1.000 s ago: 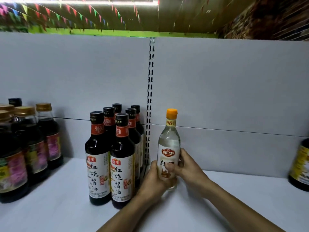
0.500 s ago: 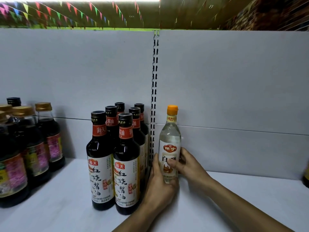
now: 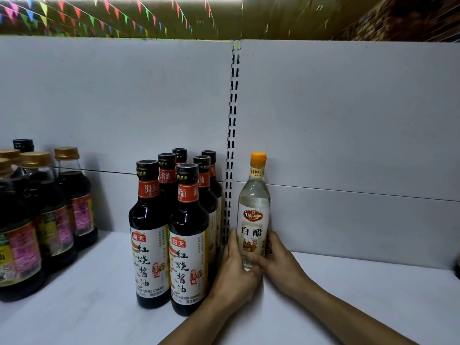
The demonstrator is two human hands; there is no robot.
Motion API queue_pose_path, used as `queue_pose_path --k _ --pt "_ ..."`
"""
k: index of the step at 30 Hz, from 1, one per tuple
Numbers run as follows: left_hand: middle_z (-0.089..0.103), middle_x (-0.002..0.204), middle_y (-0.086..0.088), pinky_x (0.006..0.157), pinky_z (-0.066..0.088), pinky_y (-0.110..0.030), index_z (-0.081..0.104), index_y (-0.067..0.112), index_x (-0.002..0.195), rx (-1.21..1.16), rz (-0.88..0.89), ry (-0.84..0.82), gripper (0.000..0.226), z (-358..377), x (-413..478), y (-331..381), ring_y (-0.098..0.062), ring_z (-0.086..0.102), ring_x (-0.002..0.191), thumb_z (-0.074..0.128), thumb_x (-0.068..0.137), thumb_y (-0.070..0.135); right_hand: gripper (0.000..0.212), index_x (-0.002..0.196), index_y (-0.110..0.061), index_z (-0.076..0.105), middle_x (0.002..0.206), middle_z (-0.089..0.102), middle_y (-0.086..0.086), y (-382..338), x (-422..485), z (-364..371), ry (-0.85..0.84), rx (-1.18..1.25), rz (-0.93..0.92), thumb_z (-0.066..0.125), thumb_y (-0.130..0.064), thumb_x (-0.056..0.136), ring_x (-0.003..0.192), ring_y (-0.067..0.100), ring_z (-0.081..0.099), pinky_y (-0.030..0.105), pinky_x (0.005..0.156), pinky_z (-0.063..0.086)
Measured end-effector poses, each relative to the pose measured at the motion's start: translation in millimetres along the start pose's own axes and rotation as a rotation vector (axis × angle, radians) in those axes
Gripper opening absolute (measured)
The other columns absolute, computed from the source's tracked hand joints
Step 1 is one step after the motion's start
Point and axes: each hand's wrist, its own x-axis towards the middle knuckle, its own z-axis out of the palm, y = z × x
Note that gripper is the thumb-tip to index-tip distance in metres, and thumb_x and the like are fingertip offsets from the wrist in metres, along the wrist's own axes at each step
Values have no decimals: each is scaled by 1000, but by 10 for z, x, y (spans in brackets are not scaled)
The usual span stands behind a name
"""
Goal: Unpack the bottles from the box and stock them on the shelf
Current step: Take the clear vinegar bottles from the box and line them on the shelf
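Gripping the clear bottle [image 3: 254,210] low, our left hand [image 3: 234,272] and right hand [image 3: 278,260] curl round it at the back of the shelf [image 3: 348,307], just beside the dark bottles [image 3: 149,232]. We should seat it flat, label forward.

The white vinegar bottle [image 3: 254,210] is clear, orange-capped and white-labelled. The soy sauce bottles [image 3: 189,220] are near-black with red neck bands. The bunting [image 3: 92,19] is multicoloured.

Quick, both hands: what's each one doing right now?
Left hand: grips the vinegar bottle.
Right hand: grips the same bottle.
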Motion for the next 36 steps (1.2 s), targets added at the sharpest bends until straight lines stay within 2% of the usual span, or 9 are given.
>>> queue_pose_path --k 5,8,12,19,23,26,28,32,36 --pt "40 156 5 112 37 -22 7 27 160 -56 -19 -22 91 -14 0 9 -9 44 140 63 89 19 44 115 -43 50 115 71 -21 8 -14 51 40 -25 -2 77 -20 89 108 -2 69 26 96 56" --pt "40 156 4 116 38 -26 10 27 160 -59 -15 -26 94 -20 -3 11 -9 43 140 62 82 27 40 111 -44 50 114 69 -24 -17 -39 54 51 -48 -9 75 -21 91 107 -5 68 17 91 54" --pt "37 157 6 118 36 -27 8 27 161 -72 -7 -49 97 -26 -8 10 -10 40 143 66 83 27 41 117 -42 48 115 67 -27 -12 -51 53 65 -71 -19 75 -24 92 109 -6 66 14 90 52" --pt "37 160 5 122 36 -42 7 35 160 -81 -28 -51 108 -16 56 -97 -13 38 147 63 71 53 46 123 -41 47 120 69 -19 -2 -38 42 89 -130 -12 76 -27 90 113 2 67 29 99 54" --pt "38 159 4 121 36 -42 7 35 160 -87 -52 -45 104 -6 79 -109 -15 39 146 63 74 48 46 126 -37 46 124 67 -17 -29 -75 48 84 -198 -12 74 -30 91 115 5 66 29 101 53" --pt "37 158 3 120 38 -41 6 30 161 -85 -65 -41 104 -5 60 -46 -17 41 145 65 77 34 49 132 -33 47 130 65 -12 -76 -105 53 91 -234 -7 74 -37 91 118 7 65 34 103 53" --pt "32 161 1 122 35 -39 4 26 162 -91 -70 -46 101 -14 40 8 -18 37 148 66 83 23 53 135 -32 47 133 64 -10 -128 -140 58 94 -235 2 73 -40 90 121 8 63 37 105 52" --pt "4 170 -4 123 15 -27 -10 18 162 -36 -92 -91 99 -36 -44 152 -21 13 157 63 95 21 79 150 -31 35 146 52 -5 -193 -243 28 94 -262 43 66 -60 84 133 10 53 39 113 46" --pt "-16 170 -3 127 9 -37 -19 16 160 16 -66 -99 102 24 -147 218 -22 -4 158 59 99 37 78 160 -26 19 151 41 -3 -299 -421 -83 100 -326 127 62 -43 98 133 17 50 31 109 44"
